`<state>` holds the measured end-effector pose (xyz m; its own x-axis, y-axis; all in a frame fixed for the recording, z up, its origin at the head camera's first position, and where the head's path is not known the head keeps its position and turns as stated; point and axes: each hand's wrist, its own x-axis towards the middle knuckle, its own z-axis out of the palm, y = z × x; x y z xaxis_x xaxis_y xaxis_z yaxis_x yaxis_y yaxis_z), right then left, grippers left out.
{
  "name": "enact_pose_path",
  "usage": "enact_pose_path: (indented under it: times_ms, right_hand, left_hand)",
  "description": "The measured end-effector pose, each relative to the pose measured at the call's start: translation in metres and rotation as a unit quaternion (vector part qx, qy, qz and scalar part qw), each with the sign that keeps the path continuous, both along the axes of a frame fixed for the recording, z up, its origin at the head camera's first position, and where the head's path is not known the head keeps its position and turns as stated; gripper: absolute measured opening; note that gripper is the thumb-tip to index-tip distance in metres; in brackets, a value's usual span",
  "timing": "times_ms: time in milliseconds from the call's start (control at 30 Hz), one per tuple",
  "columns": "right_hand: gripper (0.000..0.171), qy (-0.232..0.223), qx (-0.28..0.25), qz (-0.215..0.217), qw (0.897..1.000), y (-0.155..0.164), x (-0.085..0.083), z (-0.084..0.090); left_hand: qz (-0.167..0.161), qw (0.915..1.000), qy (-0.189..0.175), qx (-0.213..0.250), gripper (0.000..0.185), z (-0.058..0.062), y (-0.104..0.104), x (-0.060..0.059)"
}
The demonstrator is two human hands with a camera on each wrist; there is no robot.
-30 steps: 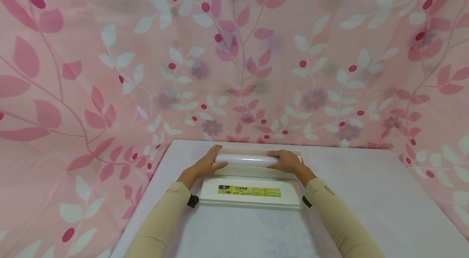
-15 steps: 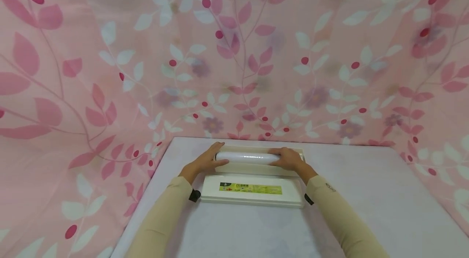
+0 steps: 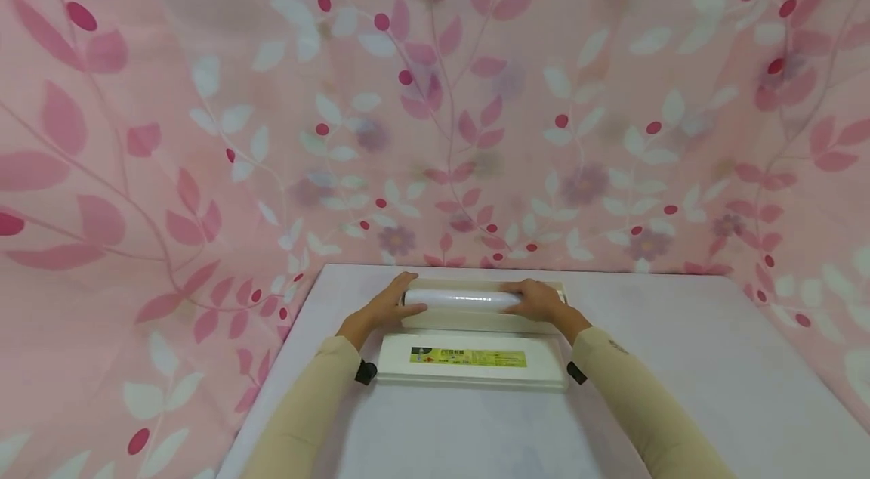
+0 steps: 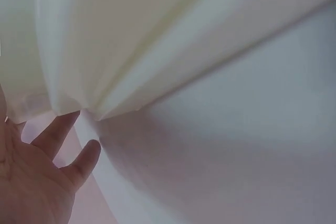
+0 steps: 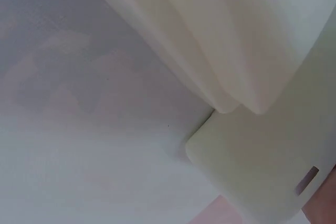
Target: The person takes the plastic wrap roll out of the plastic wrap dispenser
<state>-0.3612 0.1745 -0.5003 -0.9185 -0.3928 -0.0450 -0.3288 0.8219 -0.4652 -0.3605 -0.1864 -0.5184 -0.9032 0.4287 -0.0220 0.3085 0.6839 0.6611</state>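
A white roll of plastic wrap (image 3: 462,301) lies lengthwise at the opening of a cream plastic box (image 3: 476,322). My left hand (image 3: 381,307) holds the roll's left end, thumb on the near side and fingers toward the back. At the right end my right hand (image 3: 540,302) is curled over the roll. The box's lid (image 3: 469,378), with a green-yellow label (image 3: 469,356), lies folded toward me. In the left wrist view, fingers (image 4: 83,162) of the left hand are beside the box end. The right wrist view shows a slotted end wall (image 5: 252,166), hiding most of the right hand.
The box stands near the back edge of a table (image 3: 652,358) with a pale cover. Pink leaf-patterned cloth (image 3: 435,124) hangs behind it and on both sides. Dark wrist cameras (image 3: 365,372) sit under the beige sleeves (image 3: 299,411).
The head view has shifted slightly. Both hands keep their places on the roll, and the box and its lid look unchanged.
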Motion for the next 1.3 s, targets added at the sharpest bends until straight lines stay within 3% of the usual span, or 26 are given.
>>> enact_pose_path:
  times_ms: [167,367,700,1067,1300]
  right_hand:
    - [0.059,-0.002,-0.011,0.002,1.000,0.001,0.008,0.001]
    - [0.062,0.009,-0.011,-0.002,1.000,0.002,0.006,0.000]
    - [0.062,0.010,-0.032,-0.002,0.999,0.005,0.005,0.008]
    - [0.059,0.014,-0.034,-0.016,0.999,0.002,0.009,0.019]
    - [0.059,0.007,-0.042,-0.023,0.999,0.004,0.007,0.020]
  left_hand:
    - [-0.013,0.9998,0.008,0.009,0.076,0.000,0.004,0.007]
    - [-0.010,0.9998,0.016,0.002,0.077,-0.003,0.003,0.005]
    - [0.005,0.9989,-0.016,0.043,0.076,0.000,0.003,0.003]
    - [0.022,0.9968,-0.036,0.068,0.076,-0.008,-0.001,0.001]
    - [0.011,0.9964,-0.045,0.072,0.075,-0.004,0.000,0.004]
